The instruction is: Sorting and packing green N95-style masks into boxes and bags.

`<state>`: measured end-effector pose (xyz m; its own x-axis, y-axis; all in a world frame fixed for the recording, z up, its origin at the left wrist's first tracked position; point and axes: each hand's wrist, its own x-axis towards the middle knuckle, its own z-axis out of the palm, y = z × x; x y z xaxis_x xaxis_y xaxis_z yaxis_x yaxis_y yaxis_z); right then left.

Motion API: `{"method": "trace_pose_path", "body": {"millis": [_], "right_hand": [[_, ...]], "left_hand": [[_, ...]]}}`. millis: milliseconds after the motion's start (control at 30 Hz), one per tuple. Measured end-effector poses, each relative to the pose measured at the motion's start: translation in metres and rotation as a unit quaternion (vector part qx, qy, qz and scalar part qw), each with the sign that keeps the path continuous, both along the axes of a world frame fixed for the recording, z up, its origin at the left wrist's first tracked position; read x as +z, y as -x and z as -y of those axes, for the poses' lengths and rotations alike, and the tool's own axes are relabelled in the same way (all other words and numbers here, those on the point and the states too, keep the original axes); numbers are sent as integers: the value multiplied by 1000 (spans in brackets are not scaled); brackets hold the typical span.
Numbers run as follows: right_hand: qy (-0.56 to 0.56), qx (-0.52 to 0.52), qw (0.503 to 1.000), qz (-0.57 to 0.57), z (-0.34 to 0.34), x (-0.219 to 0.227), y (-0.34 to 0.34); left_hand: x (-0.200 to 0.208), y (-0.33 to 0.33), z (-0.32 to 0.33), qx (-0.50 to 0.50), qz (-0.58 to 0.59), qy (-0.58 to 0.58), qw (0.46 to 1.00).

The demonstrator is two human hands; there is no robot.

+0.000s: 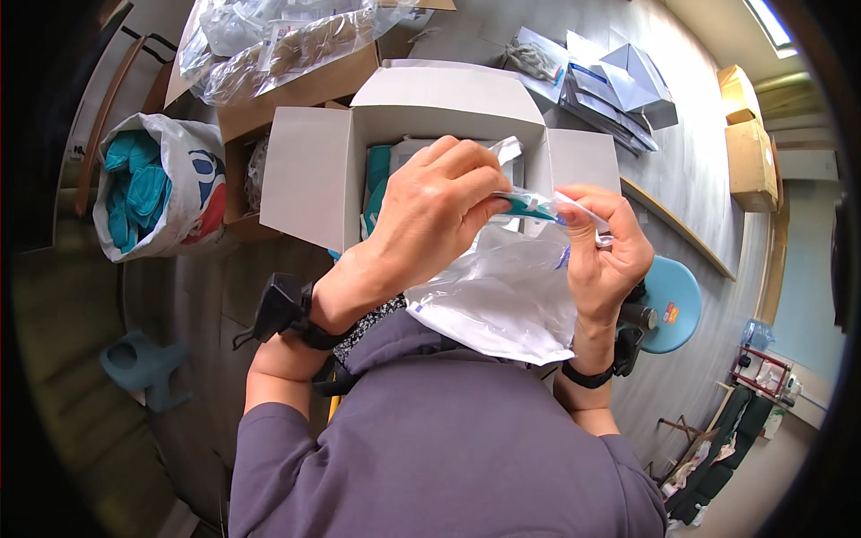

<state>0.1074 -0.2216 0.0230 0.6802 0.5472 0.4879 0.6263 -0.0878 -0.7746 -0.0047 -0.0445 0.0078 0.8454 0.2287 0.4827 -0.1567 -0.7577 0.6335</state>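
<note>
My left hand [439, 193] is closed in a pinch on a small teal item [531, 207] that looks wrapped in clear plastic; its kind is hard to tell. On the other side, my right hand [605, 247] pinches the upper edge of a white plastic bag [493, 291], thumb against the fingers. The bag hangs down between my hands and in front of my body. Just beyond them stands an open white cardboard box [309, 175] with its flaps spread out. Inside it, teal pieces [378, 170] lie at the left, partly hidden by my left hand.
At the left, a white bag [193, 179] holds several teal cloth-like pieces. A brown carton [296, 88] with clear plastic bags stands far left. Flattened boxes [610, 99] lie on the table at the far right. A blue stool [673, 305] stands to the right.
</note>
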Motion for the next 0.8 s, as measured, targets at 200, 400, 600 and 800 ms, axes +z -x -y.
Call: {"method": "trace_pose_path", "body": {"millis": [200, 400, 600, 800], "right_hand": [[11, -33, 999, 39, 7, -4, -3], [25, -17, 998, 50, 12, -4, -4], [46, 128, 990, 33, 31, 3, -8], [54, 223, 973, -3, 28, 18, -2]], "left_hand": [[4, 6, -5, -2, 27, 210, 977], [4, 27, -58, -7, 259, 537, 803], [6, 33, -84, 129, 136, 307, 933], [-44, 8, -81, -57, -344, -127, 929]]}}
